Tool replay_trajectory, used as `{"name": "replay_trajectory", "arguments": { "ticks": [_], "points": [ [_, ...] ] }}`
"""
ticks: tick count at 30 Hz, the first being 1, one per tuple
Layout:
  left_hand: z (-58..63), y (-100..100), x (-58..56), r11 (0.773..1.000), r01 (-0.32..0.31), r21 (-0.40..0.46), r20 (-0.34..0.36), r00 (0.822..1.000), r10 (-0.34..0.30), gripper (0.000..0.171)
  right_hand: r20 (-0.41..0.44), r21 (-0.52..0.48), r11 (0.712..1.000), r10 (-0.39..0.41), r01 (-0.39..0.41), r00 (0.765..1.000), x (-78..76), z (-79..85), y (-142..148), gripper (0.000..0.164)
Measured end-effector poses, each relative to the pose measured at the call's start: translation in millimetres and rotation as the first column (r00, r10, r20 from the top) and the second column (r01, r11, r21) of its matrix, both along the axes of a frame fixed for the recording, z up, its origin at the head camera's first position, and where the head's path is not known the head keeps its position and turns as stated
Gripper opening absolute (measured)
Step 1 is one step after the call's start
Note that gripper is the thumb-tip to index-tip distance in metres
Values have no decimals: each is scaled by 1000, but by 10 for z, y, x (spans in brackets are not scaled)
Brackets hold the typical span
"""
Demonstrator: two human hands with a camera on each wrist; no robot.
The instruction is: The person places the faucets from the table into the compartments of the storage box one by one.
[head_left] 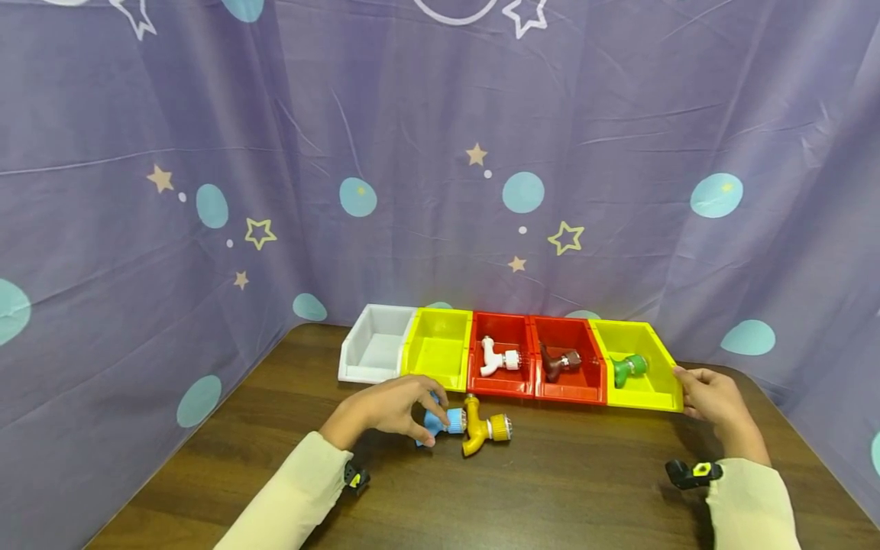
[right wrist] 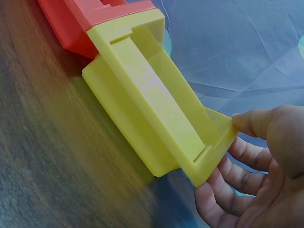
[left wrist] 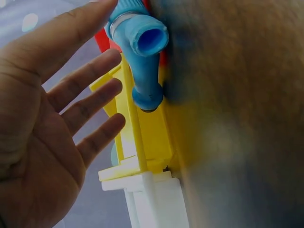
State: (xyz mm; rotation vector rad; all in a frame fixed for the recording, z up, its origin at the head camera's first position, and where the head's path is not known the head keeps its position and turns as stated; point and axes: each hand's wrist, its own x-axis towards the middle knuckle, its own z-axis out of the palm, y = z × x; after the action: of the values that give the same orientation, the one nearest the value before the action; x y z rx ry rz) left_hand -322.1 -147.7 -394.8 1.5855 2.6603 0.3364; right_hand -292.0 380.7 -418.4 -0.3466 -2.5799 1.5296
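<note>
My left hand hovers around a blue plastic tap, with thumb and fingers spread about it. In the left wrist view the blue tap shows its spout mouth, and the fingers are loosely extended; any contact at the thumb tip is cut off by the frame edge. A mustard-yellow tap lies beside it on the table. My right hand holds the outer front corner of the right-hand yellow bin, thumb on the rim and fingers underneath. A green tap lies inside that bin.
Joined in the row are a white bin, another yellow bin and two red bins. A white tap and a brown tap lie in the red ones. Behind hangs a purple curtain; the table is brown wood.
</note>
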Motion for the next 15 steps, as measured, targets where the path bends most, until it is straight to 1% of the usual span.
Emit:
{"name": "replay_trajectory", "arguments": {
  "ticks": [2, 4, 10, 13, 15],
  "points": [
    [-7, 4, 0, 1000, 9, -13, 5, 1000, -9, 32, -7, -1, 1000, 1, -1, 1000, 3, -2, -3, 67],
    [-17, 9, 5, 999, 4, -42, 7, 1000, -3, 31, -12, -1, 1000, 3, -3, 1000, 6, -5, -5, 67],
    [-54, 30, 33, 989, -55, -139, -4, 998, 55, 31, -22, -4, 1000, 17, -17, 1000, 9, -5, -16, 66],
    [-53, 46, 49, 985, -54, -163, -17, 998, 52, 32, -21, -3, 1000, 11, -12, 1000, 8, -2, -16, 65],
    [-45, 58, 59, 984, -51, -170, -14, 999, 49, 32, -18, -2, 1000, 9, -9, 1000, 10, -3, -12, 65]
  ]
}}
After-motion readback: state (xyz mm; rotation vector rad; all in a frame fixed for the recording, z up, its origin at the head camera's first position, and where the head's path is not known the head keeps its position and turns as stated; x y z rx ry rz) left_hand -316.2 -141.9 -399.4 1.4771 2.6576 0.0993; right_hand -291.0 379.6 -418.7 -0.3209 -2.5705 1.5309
